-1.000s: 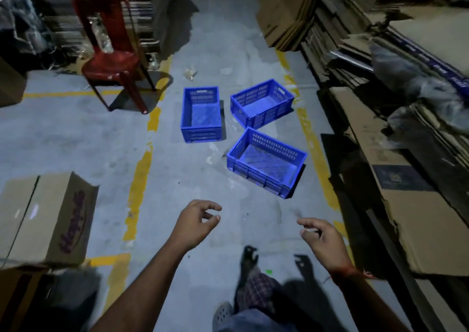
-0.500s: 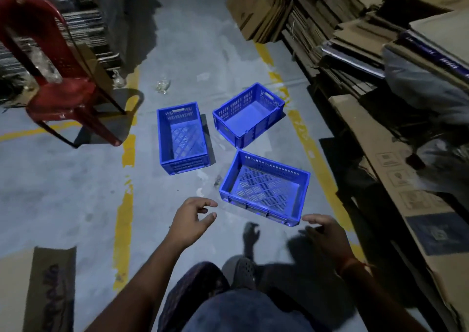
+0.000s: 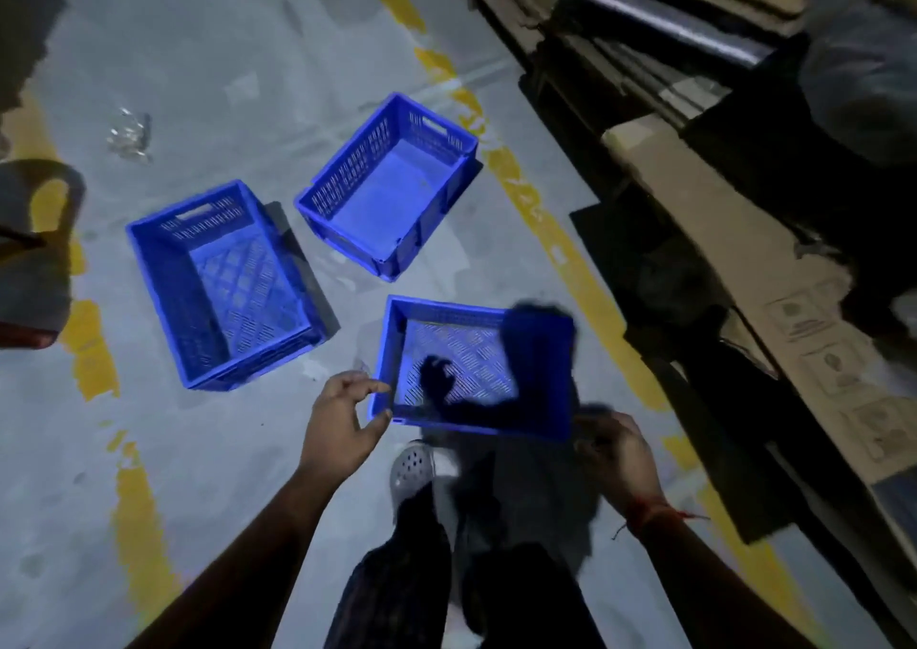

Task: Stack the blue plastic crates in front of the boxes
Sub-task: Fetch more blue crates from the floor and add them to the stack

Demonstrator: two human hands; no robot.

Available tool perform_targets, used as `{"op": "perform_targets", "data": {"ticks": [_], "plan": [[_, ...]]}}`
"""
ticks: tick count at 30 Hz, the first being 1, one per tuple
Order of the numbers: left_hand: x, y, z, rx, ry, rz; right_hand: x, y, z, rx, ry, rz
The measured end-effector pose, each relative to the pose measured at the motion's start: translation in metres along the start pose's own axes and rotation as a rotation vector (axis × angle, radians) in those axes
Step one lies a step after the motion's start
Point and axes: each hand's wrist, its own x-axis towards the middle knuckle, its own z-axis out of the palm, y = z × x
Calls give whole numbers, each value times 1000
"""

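Observation:
Three blue plastic crates stand open side up on the grey floor. The nearest crate (image 3: 446, 309) lies just ahead of me. My left hand (image 3: 342, 425) is at its near left corner, with thumb and forefinger spread on either side of that corner. In deep shadow at the near right corner is my right hand (image 3: 620, 460), and its hold there is unclear. A second crate (image 3: 163, 281) sits to the left, and a third crate (image 3: 347, 172) lies farther off.
Flattened cardboard boxes (image 3: 744, 251) are piled along the right, beyond a yellow floor line (image 3: 536, 212). A red chair's edge (image 3: 20, 336) shows at far left. Clear plastic litter (image 3: 129, 135) lies beyond the crates. My foot in a grey clog (image 3: 412, 470) is below the nearest crate.
I have stepped closer and bent down. Both hands have moved forward from mid-air to the near corners of the nearest crate. The crates have not moved.

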Motion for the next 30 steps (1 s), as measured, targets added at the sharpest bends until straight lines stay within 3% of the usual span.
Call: {"op": "perform_targets", "data": {"ticks": [7, 16, 19, 25, 30], "plan": [[128, -108, 112, 45, -47, -167, 132, 86, 109, -72, -58, 66], [225, -219, 219, 184, -52, -293, 239, 201, 184, -173, 75, 157], [238, -241, 232, 138, -75, -245, 248, 222, 196, -135, 57, 174], [254, -250, 228, 6, -125, -172, 263, 222, 208, 283, -73, 294], [247, -237, 203, -50, -150, -143, 250, 209, 183, 340, -91, 271]]}}
